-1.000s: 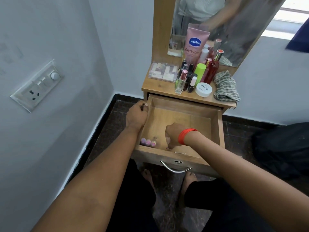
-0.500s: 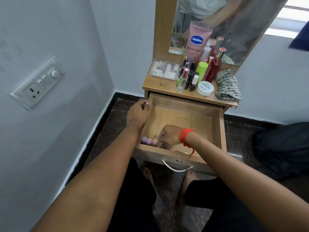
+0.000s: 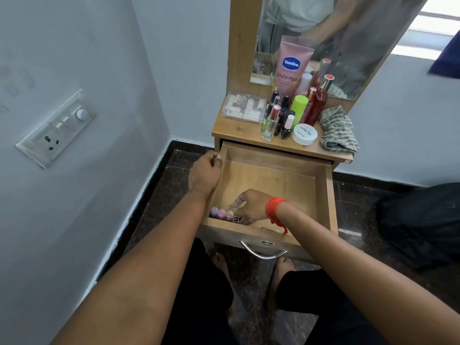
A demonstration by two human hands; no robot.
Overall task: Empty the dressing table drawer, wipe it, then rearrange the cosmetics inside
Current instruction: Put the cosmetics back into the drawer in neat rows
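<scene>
Head view looks down into the open drawer (image 3: 273,180), pulled well out from under the counter (image 3: 236,129). My left hand (image 3: 204,171) grasps the drawer's left wall near its back corner, with the fingers curled over the rim. I judge I hold it there so the drawer doesn't slide or rock while I reach in.

My right hand (image 3: 250,207), with an orange thread band (image 3: 275,211) on the wrist, is down in the front left corner. Its fingers curl toward a dark little piece (image 3: 236,218). The fingertips are tucked under the hand, so I cannot tell whether they pinch the piece or only touch it. Just to its left sit three small bottles (image 3: 221,214) with pink and purple caps, packed side by side against the front wall. That looks like a row started from the corner so later things can fill outward. Beyond them I see only the drawer's wood floor, which I read as emptied and wiped, with the rearranging barely begun.

The other cosmetics wait on the counter:
- the Vaseline tube (image 3: 291,68), leaning against the mirror (image 3: 353,33)
- a clear lipstick case (image 3: 245,108)
- a perfume bottle (image 3: 271,123)
- a green-capped bottle (image 3: 300,108)
- a white jar (image 3: 304,133)

The checked cloth (image 3: 338,129) lies crumpled at the right end, near the jar but off the bottles, handy if I need it again.
</scene>
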